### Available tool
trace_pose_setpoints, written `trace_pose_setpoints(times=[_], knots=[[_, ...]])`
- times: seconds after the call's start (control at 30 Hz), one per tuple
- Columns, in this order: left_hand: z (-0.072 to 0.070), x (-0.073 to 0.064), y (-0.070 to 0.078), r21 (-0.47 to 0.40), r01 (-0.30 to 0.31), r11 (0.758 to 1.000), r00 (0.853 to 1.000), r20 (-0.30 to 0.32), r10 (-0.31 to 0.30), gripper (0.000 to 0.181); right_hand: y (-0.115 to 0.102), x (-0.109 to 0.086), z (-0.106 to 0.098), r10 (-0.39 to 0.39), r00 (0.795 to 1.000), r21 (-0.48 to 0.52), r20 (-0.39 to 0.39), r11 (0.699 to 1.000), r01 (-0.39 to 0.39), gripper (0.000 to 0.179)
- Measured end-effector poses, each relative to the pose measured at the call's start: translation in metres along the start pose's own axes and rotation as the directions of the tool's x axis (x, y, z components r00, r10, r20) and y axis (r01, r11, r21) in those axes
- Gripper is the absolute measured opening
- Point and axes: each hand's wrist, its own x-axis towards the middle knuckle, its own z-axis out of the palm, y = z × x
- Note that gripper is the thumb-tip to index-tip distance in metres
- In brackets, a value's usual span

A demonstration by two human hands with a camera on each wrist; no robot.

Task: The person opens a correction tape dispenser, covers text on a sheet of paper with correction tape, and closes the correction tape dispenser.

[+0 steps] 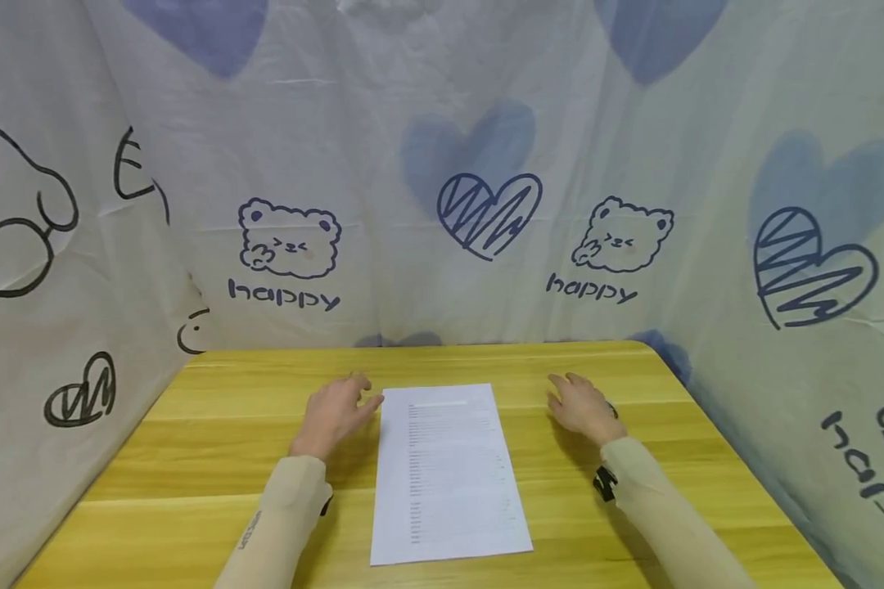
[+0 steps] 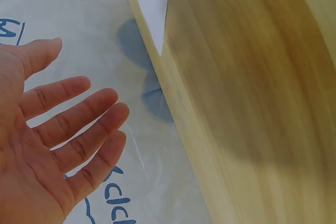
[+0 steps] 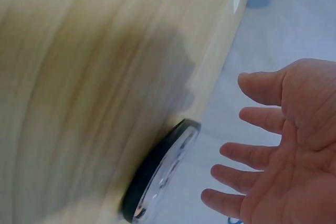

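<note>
A sheet of white paper (image 1: 449, 474) with printed lines lies flat in the middle of the wooden table. To its left, my left hand (image 1: 335, 413) hovers with fingers spread and thumb near the paper's upper left edge. The left wrist view shows that palm bare, with nothing in it. On the paper's other side is my right hand (image 1: 582, 406), its fingers loosely extended and holding nothing. A slim object (image 3: 160, 174) with a curved black back and a shiny, clear-looking side lies on the table by the right hand, which mostly hides it in the head view.
The yellow wood-grain table (image 1: 155, 466) has rounded far corners. A pale cloth (image 1: 383, 164) printed with hearts, bears and the word "happy" hangs behind it and along both sides. Black bands (image 1: 605, 483) show at the sleeve cuffs.
</note>
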Motion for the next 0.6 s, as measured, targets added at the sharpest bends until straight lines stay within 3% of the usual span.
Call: trace_pose_setpoints(times=[0.23, 0.6], knots=[[0.005, 0.001, -0.001, -0.019, -0.007, 1.0, 1.0, 0.013, 0.007, 0.04, 0.011, -0.001, -0.005, 0.079, 0.993, -0.015, 0.083, 0.997, -0.078, 0.058], [0.009, -0.001, -0.001, -0.007, -0.022, 1.0, 1.0, 0.02, 0.022, 0.037, 0.023, -0.006, -0.008, 0.23, 0.953, 0.015, 0.195, 0.971, -0.237, 0.073]])
